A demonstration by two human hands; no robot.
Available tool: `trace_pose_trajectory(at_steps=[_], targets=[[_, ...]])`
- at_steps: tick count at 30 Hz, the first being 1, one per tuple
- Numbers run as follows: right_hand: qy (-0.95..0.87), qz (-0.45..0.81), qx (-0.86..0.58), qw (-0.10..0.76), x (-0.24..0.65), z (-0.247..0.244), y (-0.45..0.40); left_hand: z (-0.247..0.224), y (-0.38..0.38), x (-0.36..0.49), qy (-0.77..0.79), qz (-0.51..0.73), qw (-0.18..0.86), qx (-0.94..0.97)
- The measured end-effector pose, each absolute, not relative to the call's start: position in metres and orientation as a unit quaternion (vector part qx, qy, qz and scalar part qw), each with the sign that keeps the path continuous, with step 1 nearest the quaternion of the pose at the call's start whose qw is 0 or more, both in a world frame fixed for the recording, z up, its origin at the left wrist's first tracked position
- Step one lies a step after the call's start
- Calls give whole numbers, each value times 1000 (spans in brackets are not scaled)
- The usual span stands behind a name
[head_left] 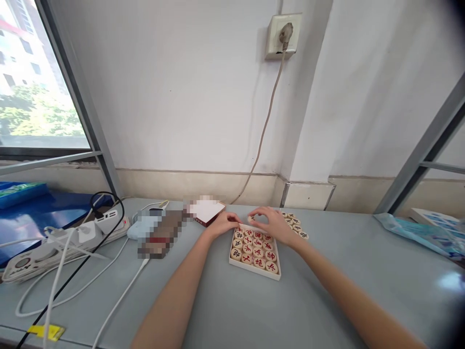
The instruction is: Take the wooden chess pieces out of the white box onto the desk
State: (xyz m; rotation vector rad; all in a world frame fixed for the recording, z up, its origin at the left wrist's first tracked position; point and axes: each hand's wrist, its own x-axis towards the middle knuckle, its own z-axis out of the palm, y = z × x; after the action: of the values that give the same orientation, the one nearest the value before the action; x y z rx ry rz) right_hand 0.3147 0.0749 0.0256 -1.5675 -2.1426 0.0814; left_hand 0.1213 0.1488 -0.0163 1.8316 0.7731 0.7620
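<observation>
A shallow white box lies on the desk in front of me, filled with rows of round Chinese chess pieces, most with red characters and some at the left with black ones. At its far left corner, my left hand has its thumb and fingers closed on the edge. My right hand is over the far right part of the box and pinches one chess piece just beyond the far edge. Behind that hand, several black-marked pieces lie grouped on the desk, partly covered by it.
A box lid with a dark red side lies beyond my left hand. Left of it are a blurred object with a cable, a power strip and tangled cords. A blue plastic package lies far right; the wall is behind.
</observation>
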Motion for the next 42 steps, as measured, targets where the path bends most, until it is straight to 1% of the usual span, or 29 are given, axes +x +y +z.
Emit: trace_pose_trajectory(at_steps=[4, 9, 12, 15, 16, 18, 20, 21, 26, 30, 32, 36, 39, 42], targets=[[-735, -28, -638, 225, 343, 14, 88, -17, 149, 121, 325, 307, 490, 749], [-716, -35, -663, 215, 367, 2, 92, -18, 150, 121, 325, 310, 492, 746], [-709, -39, -663, 237, 363, 7, 85, -19, 150, 121, 326, 310, 489, 747], [-760, 8, -594, 265, 340, 20, 71, -20, 151, 121, 327, 311, 475, 756], [-791, 37, -554, 258, 330, 23, 66, -20, 151, 121, 325, 312, 469, 759], [-842, 87, -488, 215, 308, 28, 56, -20, 151, 120, 319, 317, 462, 765], [-858, 101, -468, 185, 290, 27, 49, -21, 151, 121, 315, 324, 458, 765], [-858, 95, -471, 183, 284, 25, 46, -21, 151, 121, 315, 327, 458, 765], [-838, 61, -495, 221, 276, 18, 45, -18, 149, 121, 311, 325, 457, 767], [-804, 64, -521, 281, 294, 22, 53, -15, 146, 121, 316, 320, 454, 769], [-784, 39, -548, 290, 311, 21, 59, -13, 145, 121, 323, 316, 459, 765], [-765, -5, -601, 232, 349, 11, 71, -12, 144, 121, 326, 308, 478, 755], [-771, -19, -608, 187, 369, 6, 75, -13, 145, 121, 325, 308, 482, 754], [-776, -16, -606, 172, 373, 11, 73, -14, 145, 121, 324, 305, 477, 758]])
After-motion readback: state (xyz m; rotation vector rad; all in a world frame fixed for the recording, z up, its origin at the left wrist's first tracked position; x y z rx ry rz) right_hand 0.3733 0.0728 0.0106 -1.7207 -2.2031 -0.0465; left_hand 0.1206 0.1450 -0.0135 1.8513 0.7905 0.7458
